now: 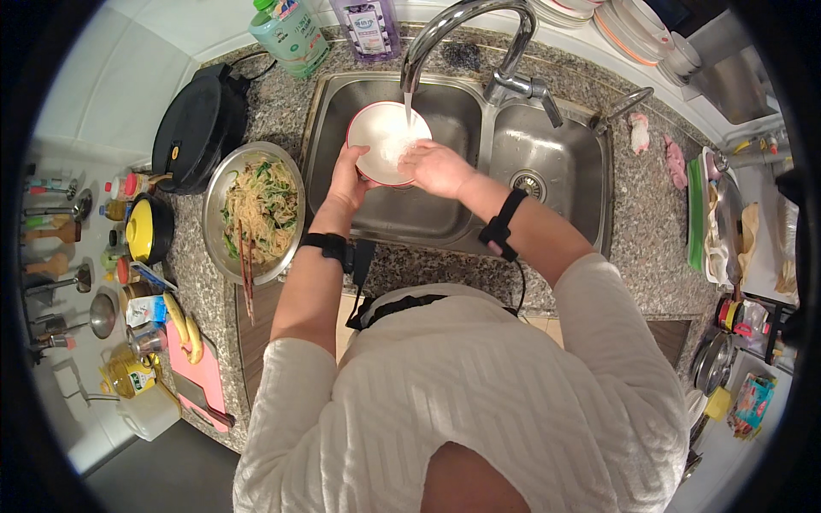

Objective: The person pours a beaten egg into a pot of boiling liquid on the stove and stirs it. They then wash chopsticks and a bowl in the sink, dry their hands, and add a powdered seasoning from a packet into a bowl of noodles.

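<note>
My left hand [349, 178] grips a water-fed bowl [375, 132]; my right hand [440, 169], half-curled, crosses its rim, grip unclear. Far: labelled purple bottle [368, 32]. Left: noodle-filled basin [217, 192].

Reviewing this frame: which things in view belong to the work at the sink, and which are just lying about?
In use:
- white bowl, gripped by the left hand, right hand at its inside
- faucet, running into it
- left basin, underneath

Lying about:
- metal bowl of noodles, with chopsticks
- black appliance
- bananas
- pink board
- green bottle
- purple bottle
</note>
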`<state>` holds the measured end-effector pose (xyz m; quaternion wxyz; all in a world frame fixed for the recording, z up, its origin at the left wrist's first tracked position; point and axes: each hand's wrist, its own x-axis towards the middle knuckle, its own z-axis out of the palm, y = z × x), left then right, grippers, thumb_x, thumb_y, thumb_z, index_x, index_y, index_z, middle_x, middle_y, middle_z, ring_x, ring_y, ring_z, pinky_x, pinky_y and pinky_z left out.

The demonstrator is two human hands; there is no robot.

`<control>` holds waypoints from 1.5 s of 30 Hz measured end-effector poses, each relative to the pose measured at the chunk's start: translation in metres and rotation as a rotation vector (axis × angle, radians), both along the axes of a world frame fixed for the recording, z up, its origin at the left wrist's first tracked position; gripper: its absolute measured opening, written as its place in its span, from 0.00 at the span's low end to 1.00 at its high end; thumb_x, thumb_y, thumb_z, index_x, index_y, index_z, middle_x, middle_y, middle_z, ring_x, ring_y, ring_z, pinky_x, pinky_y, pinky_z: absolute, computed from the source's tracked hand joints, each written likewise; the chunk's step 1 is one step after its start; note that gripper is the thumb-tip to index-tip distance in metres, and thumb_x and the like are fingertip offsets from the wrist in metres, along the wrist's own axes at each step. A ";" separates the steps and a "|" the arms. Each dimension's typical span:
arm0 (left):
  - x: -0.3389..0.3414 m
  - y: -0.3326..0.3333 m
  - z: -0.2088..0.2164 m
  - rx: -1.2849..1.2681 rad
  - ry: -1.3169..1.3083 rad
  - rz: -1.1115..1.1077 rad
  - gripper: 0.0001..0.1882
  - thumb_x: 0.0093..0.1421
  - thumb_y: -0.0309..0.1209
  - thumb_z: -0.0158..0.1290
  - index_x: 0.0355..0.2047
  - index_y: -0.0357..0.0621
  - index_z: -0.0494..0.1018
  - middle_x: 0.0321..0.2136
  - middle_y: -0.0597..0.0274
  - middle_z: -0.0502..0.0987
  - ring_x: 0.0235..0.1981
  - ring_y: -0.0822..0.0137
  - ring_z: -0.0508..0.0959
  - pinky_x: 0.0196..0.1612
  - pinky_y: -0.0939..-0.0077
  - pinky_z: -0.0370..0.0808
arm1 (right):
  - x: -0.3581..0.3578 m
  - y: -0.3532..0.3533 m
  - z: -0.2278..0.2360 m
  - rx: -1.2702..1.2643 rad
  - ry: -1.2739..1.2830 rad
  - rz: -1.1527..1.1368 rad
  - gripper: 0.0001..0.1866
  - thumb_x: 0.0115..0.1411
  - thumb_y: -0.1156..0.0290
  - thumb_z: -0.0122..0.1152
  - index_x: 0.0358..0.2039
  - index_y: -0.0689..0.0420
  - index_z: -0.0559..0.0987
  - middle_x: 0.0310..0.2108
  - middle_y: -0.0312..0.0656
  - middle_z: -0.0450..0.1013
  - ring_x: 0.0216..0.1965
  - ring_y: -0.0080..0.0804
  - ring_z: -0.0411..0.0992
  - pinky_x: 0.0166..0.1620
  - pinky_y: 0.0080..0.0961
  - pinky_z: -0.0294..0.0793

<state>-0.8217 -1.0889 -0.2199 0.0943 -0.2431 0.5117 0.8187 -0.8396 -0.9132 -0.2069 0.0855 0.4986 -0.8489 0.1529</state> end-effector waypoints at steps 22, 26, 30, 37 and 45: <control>0.006 0.029 0.012 0.053 0.026 0.057 0.36 0.61 0.47 0.53 0.64 0.41 0.59 0.60 0.52 0.69 0.57 0.54 0.73 0.53 0.55 0.77 | 0.003 0.002 0.026 0.224 -0.487 -0.247 0.13 0.59 0.61 0.55 0.41 0.49 0.81 0.41 0.43 0.79 0.47 0.38 0.77 0.51 0.40 0.73; 0.008 0.029 0.008 0.261 -0.010 0.033 0.39 0.62 0.59 0.52 0.65 0.49 0.61 0.60 0.55 0.70 0.59 0.56 0.71 0.55 0.58 0.75 | -0.005 -0.005 0.022 0.003 -0.885 -0.148 0.18 0.62 0.59 0.50 0.45 0.54 0.80 0.44 0.52 0.77 0.49 0.48 0.74 0.53 0.41 0.71; 0.006 0.011 0.001 0.236 -0.005 -0.153 0.45 0.61 0.68 0.44 0.66 0.47 0.58 0.62 0.55 0.67 0.61 0.54 0.70 0.55 0.50 0.75 | -0.043 -0.005 0.020 0.541 -0.664 0.053 0.16 0.61 0.64 0.48 0.41 0.57 0.82 0.43 0.53 0.78 0.45 0.49 0.76 0.47 0.40 0.72; 0.007 0.015 -0.001 0.236 -0.055 -0.277 0.47 0.61 0.70 0.43 0.67 0.48 0.56 0.63 0.55 0.66 0.60 0.54 0.71 0.52 0.50 0.79 | -0.065 -0.027 -0.004 0.325 -0.751 -0.053 0.14 0.57 0.73 0.56 0.44 0.58 0.81 0.47 0.48 0.77 0.49 0.47 0.75 0.50 0.40 0.73; -0.001 0.011 -0.002 0.181 -0.037 -0.206 0.44 0.61 0.68 0.43 0.67 0.52 0.57 0.63 0.55 0.66 0.61 0.55 0.70 0.53 0.49 0.78 | -0.045 -0.023 -0.014 0.566 -0.397 -0.172 0.11 0.57 0.72 0.54 0.38 0.56 0.83 0.39 0.47 0.79 0.41 0.48 0.78 0.42 0.41 0.76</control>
